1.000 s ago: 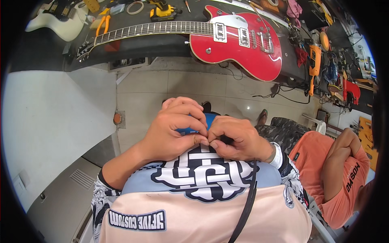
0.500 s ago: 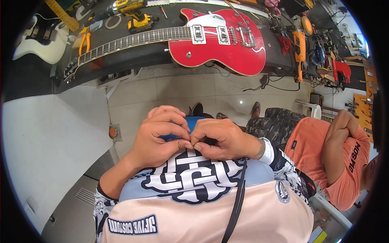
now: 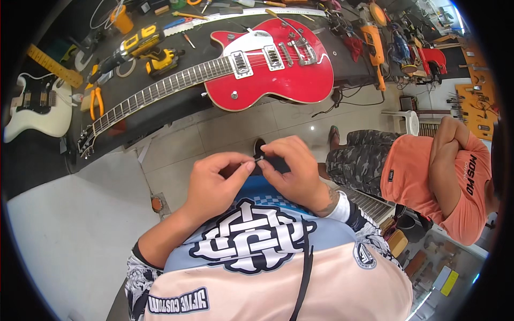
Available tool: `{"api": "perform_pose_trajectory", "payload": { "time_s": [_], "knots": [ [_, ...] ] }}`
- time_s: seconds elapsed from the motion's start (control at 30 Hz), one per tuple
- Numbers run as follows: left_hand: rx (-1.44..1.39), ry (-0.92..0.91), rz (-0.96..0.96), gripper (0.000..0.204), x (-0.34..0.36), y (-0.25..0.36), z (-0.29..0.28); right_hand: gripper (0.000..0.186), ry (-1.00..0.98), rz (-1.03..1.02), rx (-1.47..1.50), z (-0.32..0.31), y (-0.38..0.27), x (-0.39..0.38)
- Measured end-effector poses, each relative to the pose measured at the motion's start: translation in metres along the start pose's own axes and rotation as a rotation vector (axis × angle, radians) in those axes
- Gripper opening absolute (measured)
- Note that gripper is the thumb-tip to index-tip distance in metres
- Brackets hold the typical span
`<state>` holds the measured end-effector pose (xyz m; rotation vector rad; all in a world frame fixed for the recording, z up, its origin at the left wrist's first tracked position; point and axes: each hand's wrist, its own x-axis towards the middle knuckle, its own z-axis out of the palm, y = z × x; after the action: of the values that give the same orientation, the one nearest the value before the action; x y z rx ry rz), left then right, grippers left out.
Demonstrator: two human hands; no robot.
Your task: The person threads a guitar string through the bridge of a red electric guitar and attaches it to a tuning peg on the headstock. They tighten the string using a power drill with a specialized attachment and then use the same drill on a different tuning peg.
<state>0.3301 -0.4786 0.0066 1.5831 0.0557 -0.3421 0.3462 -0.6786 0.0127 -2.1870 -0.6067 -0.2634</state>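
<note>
In front of my chest, my left hand (image 3: 218,181) and my right hand (image 3: 292,171) meet at the fingertips. Between them is a small metallic piece (image 3: 259,159), pinched from both sides; it is too small to name. My left thumb and forefinger close on one end, my right thumb and forefinger on the other. Beyond my hands, a red electric guitar (image 3: 294,80) with a white pickguard lies face up on the dark workbench (image 3: 198,35), its neck pointing left. Neither hand touches it.
A yellow cordless drill (image 3: 140,43), orange-handled pliers (image 3: 96,103) and a white guitar body (image 3: 58,109) lie on the bench's left. An orange power tool (image 3: 373,48) hangs at its right edge. A person in an orange shirt (image 3: 412,166) stands at my right, arms folded.
Both hands have moved up and away from my shirt, and the small metallic piece now shows between the fingertips. My view has tilted, shifting the bench and guitar.
</note>
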Motion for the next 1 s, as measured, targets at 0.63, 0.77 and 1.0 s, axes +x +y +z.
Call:
{"api": "perform_pose_trajectory", "payload": {
  "time_s": [0.63,0.77,1.0],
  "knots": [
    [0.114,-0.199,-0.275,0.028,0.244,0.047,0.163,0.025,0.101,0.003,-0.129,-0.138,0.31,0.116],
    [0.104,-0.28,-0.306,0.031,0.273,0.044,0.175,0.022,0.077,0.045,-0.071,-0.137,0.354,0.126],
    [0.367,-0.042,0.014,0.034,0.323,0.009,0.17,0.02,0.191,0.14,0.047,-0.124,0.394,0.116]
  ]
}}
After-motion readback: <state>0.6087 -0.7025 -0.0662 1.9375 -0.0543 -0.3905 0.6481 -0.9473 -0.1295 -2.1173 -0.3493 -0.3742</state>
